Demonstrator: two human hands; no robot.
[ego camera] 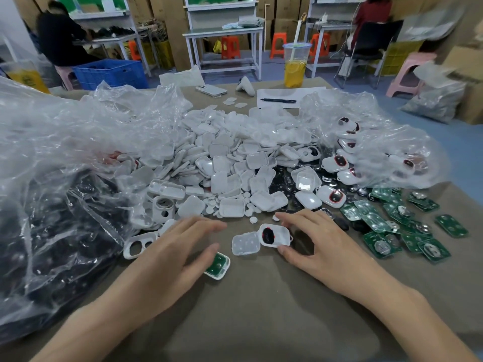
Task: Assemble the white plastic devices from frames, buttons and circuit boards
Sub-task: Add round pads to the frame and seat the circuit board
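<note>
Below the pile [222, 163], right hand [321, 246] pinches the frame [277, 235]; left hand [170, 252] hovers slack over the board [218, 265]: best align edges, press evenly

No legible text, label, brand or number on anything here

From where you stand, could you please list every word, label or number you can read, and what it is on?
No text here can be read.
yellow bag: green print, too blurred to read.
circuit boards: any markings too small to read.
sheet of paper: no legible writing.
</note>
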